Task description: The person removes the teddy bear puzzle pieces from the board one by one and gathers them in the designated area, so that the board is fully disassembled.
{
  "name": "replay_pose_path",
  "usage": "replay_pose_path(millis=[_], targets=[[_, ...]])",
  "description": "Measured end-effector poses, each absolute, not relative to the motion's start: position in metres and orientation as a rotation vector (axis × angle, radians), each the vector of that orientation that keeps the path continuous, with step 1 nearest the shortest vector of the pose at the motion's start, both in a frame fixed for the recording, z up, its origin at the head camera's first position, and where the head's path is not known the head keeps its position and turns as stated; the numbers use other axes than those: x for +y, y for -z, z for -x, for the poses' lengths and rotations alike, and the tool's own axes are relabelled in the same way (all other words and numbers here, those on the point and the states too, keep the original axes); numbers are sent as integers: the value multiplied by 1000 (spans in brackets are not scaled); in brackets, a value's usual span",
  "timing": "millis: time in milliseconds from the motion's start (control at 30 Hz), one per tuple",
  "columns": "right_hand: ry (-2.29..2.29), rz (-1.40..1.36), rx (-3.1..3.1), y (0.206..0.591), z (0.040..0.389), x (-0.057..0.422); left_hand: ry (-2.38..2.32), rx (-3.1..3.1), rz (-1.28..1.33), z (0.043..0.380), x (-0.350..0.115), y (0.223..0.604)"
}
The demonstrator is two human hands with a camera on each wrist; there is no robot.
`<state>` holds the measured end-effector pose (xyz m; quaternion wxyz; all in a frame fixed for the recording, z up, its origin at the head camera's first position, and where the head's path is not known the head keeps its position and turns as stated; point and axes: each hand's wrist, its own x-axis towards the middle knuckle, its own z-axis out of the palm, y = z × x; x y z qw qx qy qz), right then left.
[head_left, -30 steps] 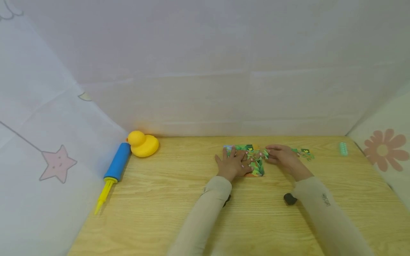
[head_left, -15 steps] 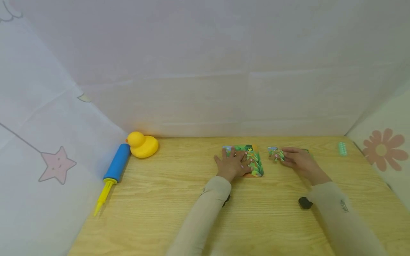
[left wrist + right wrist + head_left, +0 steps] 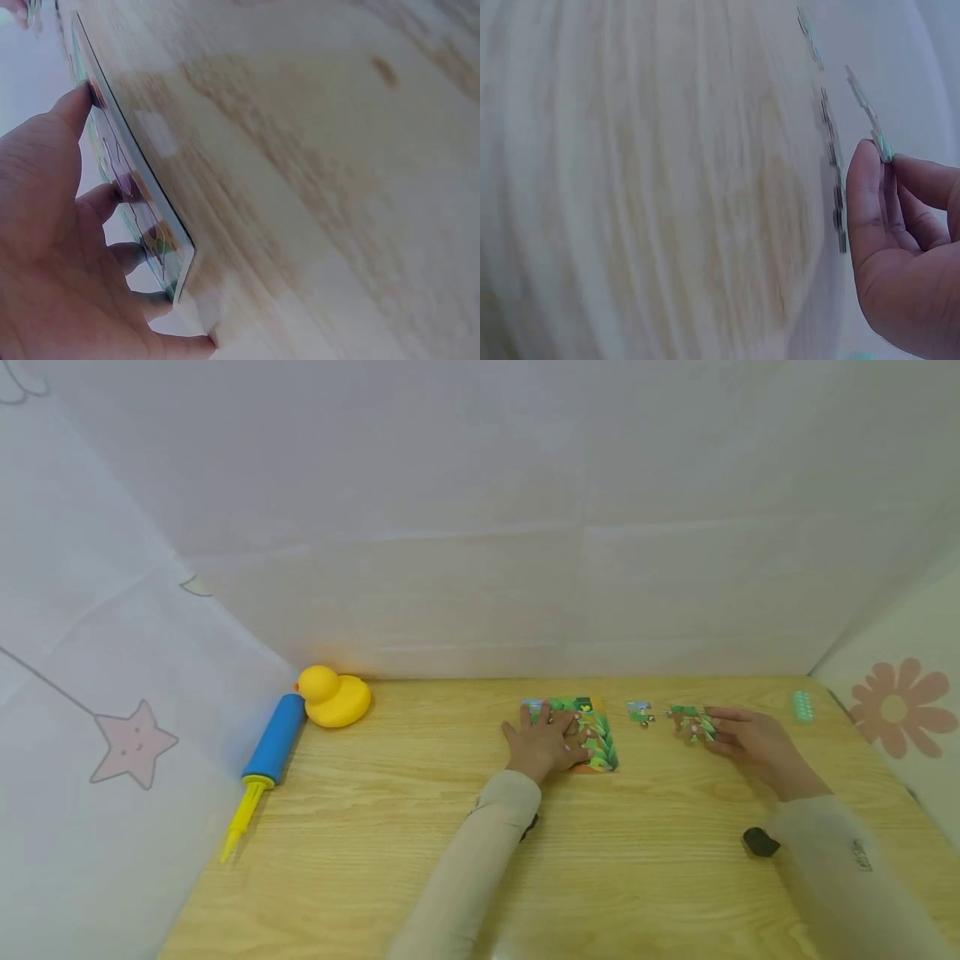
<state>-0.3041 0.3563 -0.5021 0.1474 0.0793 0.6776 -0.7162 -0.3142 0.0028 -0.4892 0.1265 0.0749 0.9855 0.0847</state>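
Note:
My left hand (image 3: 546, 750) lies with spread fingers on a colourful jigsaw puzzle board (image 3: 604, 748), its fingertips pressing the picture. In the left wrist view the board's pale edge (image 3: 142, 157) shows beside the thumb and fingertips. Farther right, my right hand (image 3: 757, 747) pinches a jigsaw puzzle piece (image 3: 871, 112) between thumb and fingers, tilted and raised off the table. Beneath it, other puzzle pieces (image 3: 834, 180) lie on the wood. One loose puzzle piece (image 3: 640, 712) rests between the board and my right hand.
A yellow rubber duck (image 3: 335, 697) and a blue hand pump (image 3: 275, 739) with a yellow nozzle are at the table's left. A small mint-green item (image 3: 802, 707) lies near the right back edge. A white cloth wall (image 3: 480, 610) borders the table (image 3: 375, 827).
My right hand has moved right, away from the board, with the puzzle piece in its fingers. The loose piece near the board has come into full view. My left hand stays put.

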Motion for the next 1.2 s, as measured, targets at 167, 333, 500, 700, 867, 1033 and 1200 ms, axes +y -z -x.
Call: replay_pose_path(millis=[167, 333, 500, 700, 867, 1033, 1200], targets=[[2118, -222, 1912, 508, 295, 376, -249, 2874, -226, 315, 3, 488], [2183, -249, 1875, 514, 285, 391, -248, 2865, -226, 314, 3, 489], [2198, -270, 1862, 512, 279, 399, -246, 2869, -219, 316, 4, 490], [2047, -308, 1996, 509, 279, 399, -241, 2869, -222, 316, 4, 492], [1921, -306, 2122, 508, 281, 397, -261, 2854, -226, 315, 3, 491], [1741, -311, 2269, 506, 284, 398, -271, 2850, -227, 314, 4, 489], [1521, -245, 2435, 500, 287, 399, -266, 2850, -222, 316, 3, 490]])
